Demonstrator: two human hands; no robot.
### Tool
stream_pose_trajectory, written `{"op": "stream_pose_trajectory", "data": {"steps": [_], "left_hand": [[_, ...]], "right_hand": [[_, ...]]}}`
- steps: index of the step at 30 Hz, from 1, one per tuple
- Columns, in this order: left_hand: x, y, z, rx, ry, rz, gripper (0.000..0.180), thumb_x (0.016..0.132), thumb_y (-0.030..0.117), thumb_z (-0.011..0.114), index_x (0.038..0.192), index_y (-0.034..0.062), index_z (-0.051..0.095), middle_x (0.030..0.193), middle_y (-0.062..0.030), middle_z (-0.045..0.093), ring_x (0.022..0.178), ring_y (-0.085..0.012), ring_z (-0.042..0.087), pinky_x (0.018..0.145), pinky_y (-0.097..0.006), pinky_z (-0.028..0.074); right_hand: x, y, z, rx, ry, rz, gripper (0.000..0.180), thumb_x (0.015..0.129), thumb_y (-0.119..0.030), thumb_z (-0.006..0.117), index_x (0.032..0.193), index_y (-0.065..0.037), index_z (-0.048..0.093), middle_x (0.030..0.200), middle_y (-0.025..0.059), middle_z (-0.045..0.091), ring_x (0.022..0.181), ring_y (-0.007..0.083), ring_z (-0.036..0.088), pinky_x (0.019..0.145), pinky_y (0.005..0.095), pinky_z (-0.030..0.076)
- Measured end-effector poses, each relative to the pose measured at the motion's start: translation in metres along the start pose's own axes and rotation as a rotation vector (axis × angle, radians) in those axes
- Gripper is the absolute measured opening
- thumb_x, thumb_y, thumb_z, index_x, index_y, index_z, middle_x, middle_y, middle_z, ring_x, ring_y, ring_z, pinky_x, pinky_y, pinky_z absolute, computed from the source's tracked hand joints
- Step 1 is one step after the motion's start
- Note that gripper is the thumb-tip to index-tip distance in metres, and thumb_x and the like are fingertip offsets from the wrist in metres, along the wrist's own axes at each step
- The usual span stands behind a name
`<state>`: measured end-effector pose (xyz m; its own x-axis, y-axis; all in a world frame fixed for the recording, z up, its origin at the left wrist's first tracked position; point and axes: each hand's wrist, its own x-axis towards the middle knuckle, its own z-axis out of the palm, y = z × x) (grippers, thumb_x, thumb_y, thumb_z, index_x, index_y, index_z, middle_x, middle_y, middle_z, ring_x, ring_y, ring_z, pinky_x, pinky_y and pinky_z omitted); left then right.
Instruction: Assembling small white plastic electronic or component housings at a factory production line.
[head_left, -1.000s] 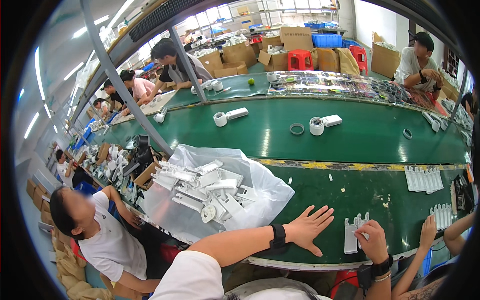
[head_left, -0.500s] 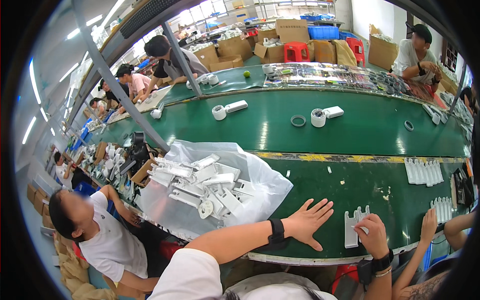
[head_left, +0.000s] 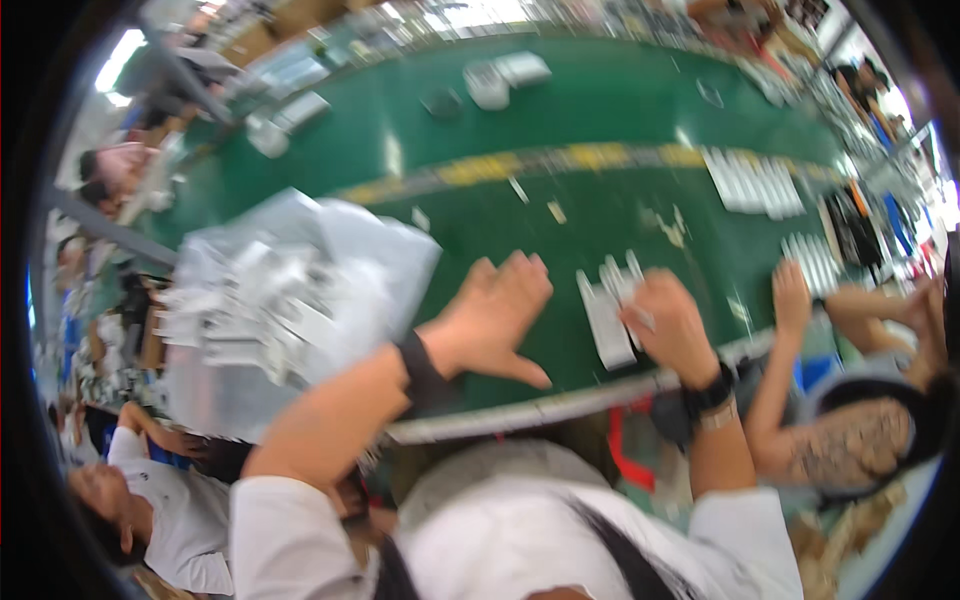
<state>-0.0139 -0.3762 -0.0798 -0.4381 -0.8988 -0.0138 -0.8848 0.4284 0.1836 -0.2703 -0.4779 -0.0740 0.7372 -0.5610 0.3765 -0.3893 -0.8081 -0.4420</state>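
Note:
My left hand (head_left: 497,318) is open over the green table, fingers together and thumb apart, holding nothing. My right hand (head_left: 672,322) is closed, its fingertips pinching a small white piece (head_left: 643,318) that is blurred by motion. Just left of these fingers, white plastic parts (head_left: 604,325) lie side by side on the tabletop, slim and slotted at their far ends. Left of my left arm, a translucent plastic bag (head_left: 385,250) is spread open with a heap of white plastic parts (head_left: 270,305) in it.
A row of white parts (head_left: 755,184) lies at the far right, near a black packet (head_left: 852,232). To my right, a co-worker's hand (head_left: 791,300) is by more white parts (head_left: 812,262). White handheld devices (head_left: 488,84) stand beyond the yellow-black strip (head_left: 500,165). Another person (head_left: 165,510) sits at left.
The view has tipped downward and blurred, so the table sits higher and further left. My left hand's spread fingers have drawn together. My right hand is still closed beside the white parts.

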Motion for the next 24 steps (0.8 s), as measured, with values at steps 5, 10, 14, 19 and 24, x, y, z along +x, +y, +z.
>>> {"op": "stream_pose_trajectory", "data": {"steps": [5, 10, 14, 19, 24], "left_hand": [[-0.004, 0.012, -0.005, 0.003, -0.093, -0.097, 0.119, 0.064, 0.074, 0.065, 0.144, -0.0038, 0.025, 0.153, -0.021, 0.019, 0.144, -0.0331, 0.012, 0.113, -0.051, 0.01], [-0.003, 0.015, -0.004, -0.012, -0.088, -0.088, 0.12, 0.063, 0.075, 0.064, 0.145, -0.0027, 0.024, 0.153, -0.0196, 0.018, 0.144, -0.0329, 0.012, 0.114, -0.052, 0.01], [-0.004, 0.014, -0.002, 0.007, -0.061, -0.088, 0.117, 0.065, 0.077, 0.06, 0.144, -0.0023, 0.027, 0.153, -0.0187, 0.021, 0.144, -0.0321, 0.015, 0.113, -0.053, 0.013], [-0.003, 0.014, -0.001, -0.028, -0.069, -0.089, 0.12, 0.063, 0.077, 0.062, 0.145, -0.0023, 0.025, 0.154, -0.0186, 0.019, 0.144, -0.0322, 0.012, 0.114, -0.051, 0.009], [-0.002, 0.015, -0.001, -0.021, -0.07, -0.081, 0.12, 0.063, 0.077, 0.062, 0.145, -0.0028, 0.025, 0.154, -0.0191, 0.018, 0.144, -0.032, 0.012, 0.114, -0.051, 0.009]], "right_hand": [[-0.004, -0.021, -0.024, -0.018, 0.014, 0.096, 0.007, 0.071, -0.006, 0.073, 0.077, -0.007, 0.069, 0.079, 0.0035, 0.056, 0.079, 0.0228, 0.055, 0.068, 0.0337, 0.045], [0.001, -0.024, -0.012, -0.033, -0.022, 0.046, 0.006, 0.072, -0.007, 0.072, 0.077, -0.008, 0.069, 0.079, 0.0029, 0.057, 0.079, 0.0227, 0.055, 0.069, 0.0339, 0.045], [0.016, -0.019, -0.005, -0.216, -0.015, -0.063, 0.004, 0.073, -0.008, 0.07, 0.077, -0.01, 0.069, 0.081, 0.0017, 0.057, 0.081, 0.022, 0.054, 0.076, 0.0335, 0.045], [0.019, -0.014, -0.002, -0.252, -0.021, -0.063, 0.003, 0.072, -0.009, 0.069, 0.074, -0.011, 0.069, 0.081, 0.0, 0.057, 0.082, 0.0205, 0.054, 0.078, 0.0329, 0.044], [0.011, -0.01, -0.031, -0.133, 0.161, 0.114, 0.008, 0.07, -0.006, 0.073, 0.076, -0.009, 0.069, 0.08, 0.0037, 0.06, 0.08, 0.0234, 0.057, 0.072, 0.0358, 0.046]]}}
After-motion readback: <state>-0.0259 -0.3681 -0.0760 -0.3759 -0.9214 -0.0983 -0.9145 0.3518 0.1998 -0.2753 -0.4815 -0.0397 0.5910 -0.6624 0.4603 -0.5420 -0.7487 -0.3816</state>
